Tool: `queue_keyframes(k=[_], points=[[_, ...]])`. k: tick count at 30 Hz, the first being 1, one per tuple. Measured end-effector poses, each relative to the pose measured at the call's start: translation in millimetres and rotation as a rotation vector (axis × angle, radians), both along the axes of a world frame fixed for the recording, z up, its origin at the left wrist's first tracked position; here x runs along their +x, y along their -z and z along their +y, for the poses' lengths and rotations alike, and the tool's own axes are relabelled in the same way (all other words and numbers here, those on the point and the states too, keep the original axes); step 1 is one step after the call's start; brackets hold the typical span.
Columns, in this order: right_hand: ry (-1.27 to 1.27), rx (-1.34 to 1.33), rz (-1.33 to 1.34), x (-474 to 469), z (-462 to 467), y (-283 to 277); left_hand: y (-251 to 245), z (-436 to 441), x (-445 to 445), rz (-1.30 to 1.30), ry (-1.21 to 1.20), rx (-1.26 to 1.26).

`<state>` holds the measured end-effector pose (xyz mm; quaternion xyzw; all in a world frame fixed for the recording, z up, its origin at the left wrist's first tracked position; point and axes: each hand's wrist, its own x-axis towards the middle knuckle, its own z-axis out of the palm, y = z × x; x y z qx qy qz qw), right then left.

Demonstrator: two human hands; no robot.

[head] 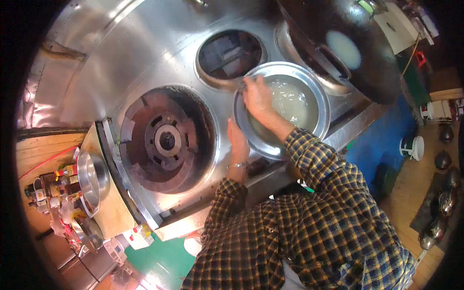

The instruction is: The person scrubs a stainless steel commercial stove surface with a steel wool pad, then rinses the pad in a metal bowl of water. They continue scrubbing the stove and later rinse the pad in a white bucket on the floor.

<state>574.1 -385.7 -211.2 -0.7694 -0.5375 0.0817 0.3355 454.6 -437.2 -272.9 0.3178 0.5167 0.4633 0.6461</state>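
A wide metal basin (323, 103) with a broad shiny rim holds cloudy, pale liquid (295, 99). It rests on the stainless steel stove top, just right of the round burner openings. My right hand (258, 95) reaches across the basin, its fingers curled at the far left part of the rim. A small greyish thing may be by those fingers, too unclear to name. My left hand (239, 143) is upright along the basin's near left outer side, fingers extended. Whether it grips the basin there is hidden.
A large burner well (168, 140) is open at left, with a smaller round opening (231, 54) behind. A big dark wok (366, 47) leans at upper right. Metal bowls (103, 177) and bottles crowd the left side. A white bucket (417, 148) is at right.
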Motion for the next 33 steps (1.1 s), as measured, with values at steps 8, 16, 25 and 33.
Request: queue_keyframes(k=[8, 16, 25, 33], points=[[-0.428, -0.095, 0.06, -19, -121, -13, -6, 4, -3, -0.327, 0.019, -0.176], [-0.673, -0.391, -0.097, 18, -166, -26, 5, 9, -5, -0.403, 0.124, -0.116], [-0.688, -0.624, -0.644, 118, -200, -47, 3, 10, -4, -0.238, 0.066, -0.019], [-0.3, -0.506, -1.119, 170, -113, -39, -12, 11, -3, -0.132, 0.104, 0.052]])
